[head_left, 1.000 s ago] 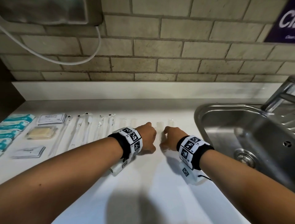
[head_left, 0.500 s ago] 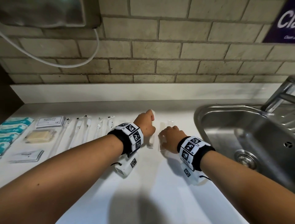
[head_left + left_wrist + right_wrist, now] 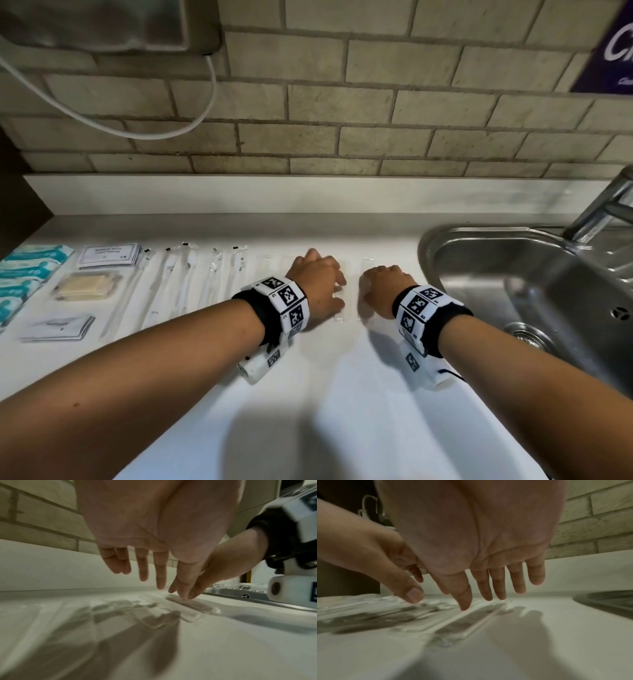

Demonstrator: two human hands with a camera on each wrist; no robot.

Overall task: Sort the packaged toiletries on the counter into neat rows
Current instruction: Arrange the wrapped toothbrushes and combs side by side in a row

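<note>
Several long clear-wrapped packets [image 3: 346,310] lie side by side on the white counter [image 3: 342,411], left of the sink. My left hand [image 3: 318,284] hovers over them with straight fingers [image 3: 144,573] pointing down, just above the wrappers [image 3: 150,618]. My right hand [image 3: 382,287] is beside it, fingers [image 3: 498,588] straight, and its thumb tip touches the packet [image 3: 471,620] nearest the sink. Neither hand grips anything. Further left stands a row of clear-wrapped long items [image 3: 185,281].
At the far left lie teal packets [image 3: 24,274], white sachets [image 3: 109,255], a wrapped soap bar [image 3: 85,286] and another white sachet [image 3: 58,327]. The steel sink [image 3: 445,240] and tap [image 3: 603,212] are at right. A brick wall with a white cable [image 3: 205,113] rises behind.
My left hand reached toward the wall half a second ago and has come back beside the right hand. The right hand has barely moved.
</note>
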